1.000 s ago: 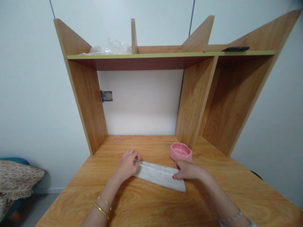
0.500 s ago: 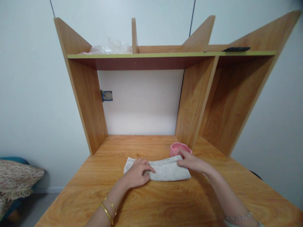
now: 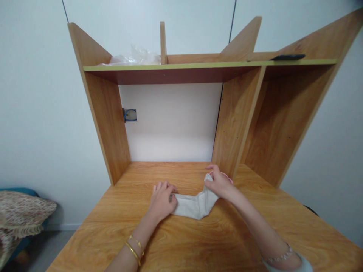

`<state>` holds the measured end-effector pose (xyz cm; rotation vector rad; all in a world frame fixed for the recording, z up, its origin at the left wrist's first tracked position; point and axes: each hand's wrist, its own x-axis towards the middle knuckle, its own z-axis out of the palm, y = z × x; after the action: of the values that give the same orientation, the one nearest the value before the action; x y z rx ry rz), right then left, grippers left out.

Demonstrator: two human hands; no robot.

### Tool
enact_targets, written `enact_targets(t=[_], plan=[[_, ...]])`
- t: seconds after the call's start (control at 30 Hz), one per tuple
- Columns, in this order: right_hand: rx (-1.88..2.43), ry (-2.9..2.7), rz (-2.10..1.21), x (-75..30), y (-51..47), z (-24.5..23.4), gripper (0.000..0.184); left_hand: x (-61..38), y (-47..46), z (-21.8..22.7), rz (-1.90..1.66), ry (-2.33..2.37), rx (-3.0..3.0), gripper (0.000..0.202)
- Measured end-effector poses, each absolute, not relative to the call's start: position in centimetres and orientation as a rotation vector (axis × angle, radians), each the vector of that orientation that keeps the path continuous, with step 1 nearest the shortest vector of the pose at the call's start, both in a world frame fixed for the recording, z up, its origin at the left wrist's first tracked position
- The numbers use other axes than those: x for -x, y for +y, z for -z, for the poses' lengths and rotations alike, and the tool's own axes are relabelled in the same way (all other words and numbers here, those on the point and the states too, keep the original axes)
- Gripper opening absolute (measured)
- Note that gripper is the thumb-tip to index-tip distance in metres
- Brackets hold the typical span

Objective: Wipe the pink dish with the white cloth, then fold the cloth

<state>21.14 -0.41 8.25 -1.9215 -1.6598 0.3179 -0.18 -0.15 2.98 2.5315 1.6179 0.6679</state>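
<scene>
A folded white cloth (image 3: 193,204) lies on the wooden desk (image 3: 198,241) and sags in the middle. My left hand (image 3: 162,198) rests on the cloth's left end with its fingers curled over it, pressing it to the desk. My right hand (image 3: 218,182) pinches the cloth's right end and holds it raised above the desk. A pink bowl (image 3: 229,176) stands just behind my right hand, almost wholly hidden by it.
A wooden hutch (image 3: 235,121) with upright dividers stands at the back of the desk. On its top shelf lie a clear plastic bag (image 3: 133,57) and a dark flat object (image 3: 287,57). A patterned cushion (image 3: 19,211) is at far left.
My right hand has lifted the cloth's right end up and back, covering the pink bowl. My left hand shifted onto the left end. The cloth now sags between the hands.
</scene>
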Motion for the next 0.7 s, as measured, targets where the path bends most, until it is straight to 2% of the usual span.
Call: enact_targets(t=[0.2,0.7], plan=[[1.813,-1.849,-0.490,-15.8,-0.5,-9.1,0.048,1.2,1.4,-2.1,-0.671,1.950,-2.143,0.023],[1.693,-2.074,-0.549,-7.6,1.1,-4.8,0.041,3.2,3.7,-0.3,-0.883,1.656,-1.886,0.026]])
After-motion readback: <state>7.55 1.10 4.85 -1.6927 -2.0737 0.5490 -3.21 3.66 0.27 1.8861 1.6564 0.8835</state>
